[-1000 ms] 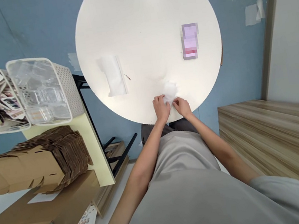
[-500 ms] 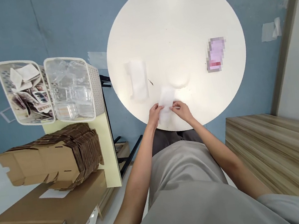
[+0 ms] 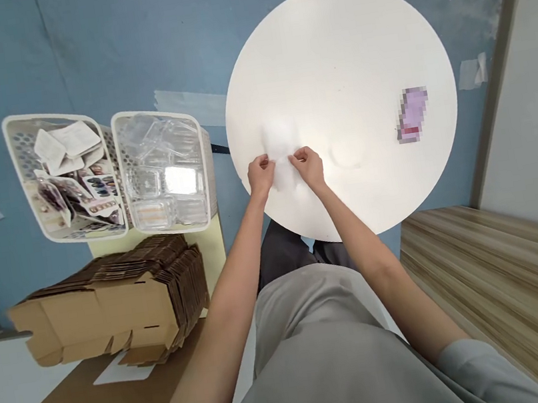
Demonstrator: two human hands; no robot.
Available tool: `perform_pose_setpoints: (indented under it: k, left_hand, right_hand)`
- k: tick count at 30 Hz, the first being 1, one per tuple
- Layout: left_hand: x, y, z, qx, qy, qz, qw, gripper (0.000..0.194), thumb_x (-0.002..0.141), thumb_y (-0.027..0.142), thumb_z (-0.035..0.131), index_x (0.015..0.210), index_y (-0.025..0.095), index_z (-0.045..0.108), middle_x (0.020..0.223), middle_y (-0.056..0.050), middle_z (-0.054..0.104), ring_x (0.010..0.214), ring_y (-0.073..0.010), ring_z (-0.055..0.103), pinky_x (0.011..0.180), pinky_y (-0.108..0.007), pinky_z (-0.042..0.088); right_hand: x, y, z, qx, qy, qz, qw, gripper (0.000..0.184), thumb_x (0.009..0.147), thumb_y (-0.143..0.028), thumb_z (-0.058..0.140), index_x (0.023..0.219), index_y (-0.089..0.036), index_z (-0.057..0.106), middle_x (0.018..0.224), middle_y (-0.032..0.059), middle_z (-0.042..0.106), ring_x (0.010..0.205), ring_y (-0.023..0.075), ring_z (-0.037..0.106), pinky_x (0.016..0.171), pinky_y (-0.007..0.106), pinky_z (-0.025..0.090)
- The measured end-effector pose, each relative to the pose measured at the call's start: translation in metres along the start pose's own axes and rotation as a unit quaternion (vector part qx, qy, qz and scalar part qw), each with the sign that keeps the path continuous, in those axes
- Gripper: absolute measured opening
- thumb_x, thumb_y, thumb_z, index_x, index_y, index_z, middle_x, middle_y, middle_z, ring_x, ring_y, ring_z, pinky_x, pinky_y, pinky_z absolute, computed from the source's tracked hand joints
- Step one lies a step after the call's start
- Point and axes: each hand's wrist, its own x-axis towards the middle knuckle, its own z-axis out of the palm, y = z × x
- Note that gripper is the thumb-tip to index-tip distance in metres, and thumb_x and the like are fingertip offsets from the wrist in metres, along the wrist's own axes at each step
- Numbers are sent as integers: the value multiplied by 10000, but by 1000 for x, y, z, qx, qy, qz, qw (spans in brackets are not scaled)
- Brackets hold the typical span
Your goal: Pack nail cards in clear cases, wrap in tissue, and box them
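Observation:
My left hand (image 3: 261, 174) and my right hand (image 3: 308, 166) are raised over the left part of the round white table (image 3: 351, 41). Between them is a thin, whitish, translucent piece (image 3: 285, 175), pinched by its two sides with the fingertips. It looks like a small plastic bag or film, but its kind is not clear. Just beyond it lies a white, flat-looking bundle (image 3: 280, 134), blurred by glare and partly overlapped by the held piece. Whether the two touch cannot be made out.
A pixelated purple item (image 3: 412, 114) lies at the table's right. To the left stand a white basket of packets and cards (image 3: 25, 191) and another of clear plastic boxes (image 3: 209, 177). Folded brown cartons (image 3: 114, 312) are stacked nearer. A wood-grain surface (image 3: 487, 276) is at right.
Both hands have moved away from the table's near edge and to the left, bringing the translucent piece up to the white bundle. The view has shifted, with the baskets now further right.

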Motion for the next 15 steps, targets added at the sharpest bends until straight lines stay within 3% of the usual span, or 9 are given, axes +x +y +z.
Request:
perform_pose_setpoints:
  k: [3,7,11,15]
  left_hand:
    - [6,2,-2,33,-16,5,999,362,930,196,668,1268,151,792,1286,-162,820,1187,-307,780,1091,-451,608]
    - [-11,12,-13,32,0,-12,999,359,977,241,686,1317,167,771,1332,-167,805,1244,-312,763,1122,-462,596]
    - [-50,19,-38,-36,14,2,999,322,982,244,686,1285,176,772,1335,-163,797,1225,-286,756,1098,-436,611]
    - [-106,14,-71,-121,71,-1,990,296,978,284,705,1245,180,777,1247,-148,811,1076,-251,771,1029,-420,637]
  right_hand:
    - [-2,-12,2,-102,31,11,994,187,977,-438,701,964,-273,615,1073,61,783,981,259,738,951,430,592]
    - [-20,-24,-9,-165,52,-7,985,128,1008,-376,610,980,-256,646,1162,117,777,1013,275,728,963,443,587]
    - [-51,-36,-27,-129,29,-52,990,184,1017,-393,553,995,-250,668,1134,109,809,940,254,733,928,416,592]
    - [-90,-51,-33,-111,-41,-103,988,235,1002,-442,563,985,-246,693,1080,105,828,921,257,751,906,401,596]
